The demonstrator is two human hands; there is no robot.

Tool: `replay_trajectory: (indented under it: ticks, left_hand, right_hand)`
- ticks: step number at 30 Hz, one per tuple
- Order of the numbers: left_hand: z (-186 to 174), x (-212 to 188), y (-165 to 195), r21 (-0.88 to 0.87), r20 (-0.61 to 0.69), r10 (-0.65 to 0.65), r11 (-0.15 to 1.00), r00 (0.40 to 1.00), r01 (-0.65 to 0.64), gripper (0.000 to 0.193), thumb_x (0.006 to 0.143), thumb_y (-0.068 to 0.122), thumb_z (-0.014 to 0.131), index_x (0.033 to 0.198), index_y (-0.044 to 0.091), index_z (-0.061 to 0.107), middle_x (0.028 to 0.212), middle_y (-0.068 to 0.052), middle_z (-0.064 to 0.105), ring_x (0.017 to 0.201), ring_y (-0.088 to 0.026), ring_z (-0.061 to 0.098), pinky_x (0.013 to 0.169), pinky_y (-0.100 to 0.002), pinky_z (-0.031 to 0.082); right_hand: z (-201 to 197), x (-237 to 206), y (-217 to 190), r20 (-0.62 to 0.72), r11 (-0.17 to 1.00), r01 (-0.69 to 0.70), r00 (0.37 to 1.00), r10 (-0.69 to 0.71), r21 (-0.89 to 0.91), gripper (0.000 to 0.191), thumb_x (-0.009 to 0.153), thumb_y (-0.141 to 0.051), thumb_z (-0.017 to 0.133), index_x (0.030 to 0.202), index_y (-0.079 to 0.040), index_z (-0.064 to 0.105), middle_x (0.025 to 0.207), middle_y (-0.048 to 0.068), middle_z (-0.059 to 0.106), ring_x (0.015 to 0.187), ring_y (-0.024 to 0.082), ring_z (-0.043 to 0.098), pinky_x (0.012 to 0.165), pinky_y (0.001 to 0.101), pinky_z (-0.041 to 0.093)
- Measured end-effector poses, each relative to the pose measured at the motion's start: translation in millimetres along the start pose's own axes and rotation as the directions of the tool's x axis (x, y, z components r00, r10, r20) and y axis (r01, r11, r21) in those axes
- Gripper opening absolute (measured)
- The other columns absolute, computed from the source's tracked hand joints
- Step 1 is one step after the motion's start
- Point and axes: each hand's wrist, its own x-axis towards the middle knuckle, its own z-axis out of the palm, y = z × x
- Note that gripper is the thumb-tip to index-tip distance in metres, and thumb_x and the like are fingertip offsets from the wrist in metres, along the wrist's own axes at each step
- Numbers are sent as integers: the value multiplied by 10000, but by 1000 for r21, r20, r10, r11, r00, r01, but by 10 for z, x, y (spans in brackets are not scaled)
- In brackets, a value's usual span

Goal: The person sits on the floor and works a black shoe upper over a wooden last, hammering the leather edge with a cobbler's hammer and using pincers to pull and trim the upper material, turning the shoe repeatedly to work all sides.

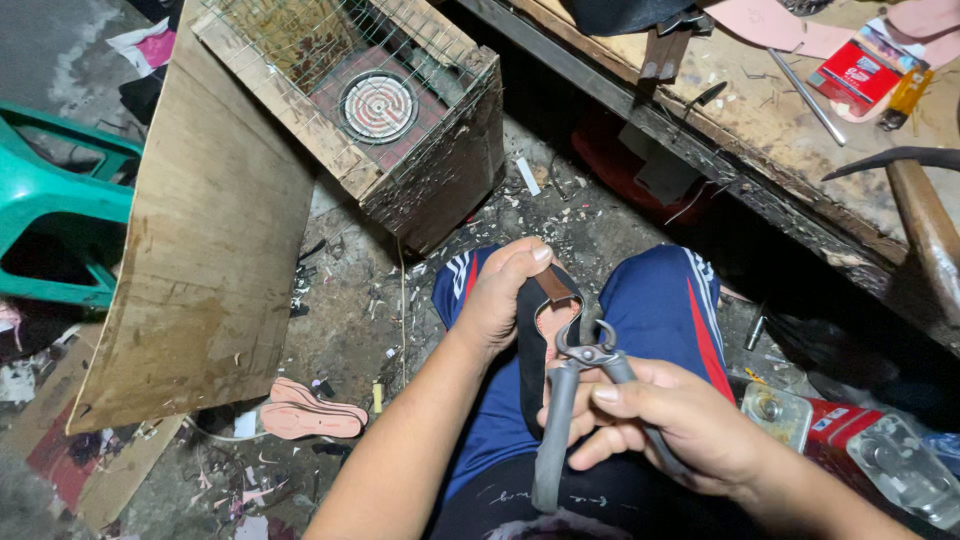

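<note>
Steel pincers sit in the right hand, fingers wrapped round both grey handles, jaws nipping the edge of the sandal held over the lap. Left hand is closed about the sandal's far end. Judged: sandal light, flexible, leather strap soft; best held by the sole. Its long axis runs near to far, toe end away. Far left stands a wooden box housing a coil heater; right, a workbench.
</note>
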Motion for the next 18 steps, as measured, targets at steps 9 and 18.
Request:
replay_trajectory:
  ticks: [9, 18]
  left_hand:
    - [105, -48, 58, 0, 46, -47, 999, 998, 47, 261, 939, 280, 636, 929, 20, 636, 918, -114, 704, 806, -175, 670, 774, -319, 550]
    - [180, -122, 52, 68, 191, -3, 998, 982, -11, 235, 975, 267, 631, 907, 43, 613, 954, -124, 710, 876, -182, 670, 851, -335, 546]
  right_hand:
    - [301, 14, -125, 84, 954, -47, 996, 24, 295, 488, 994, -253, 495, 1333, 94, 539, 1146, 262, 709, 905, 282, 750, 646, 384, 638]
    - [442, -298, -153, -162, 929, -117, 970, 183, 352, 497, 949, -274, 493, 1318, 54, 555, 999, 176, 738, 808, 258, 750, 711, 457, 631]
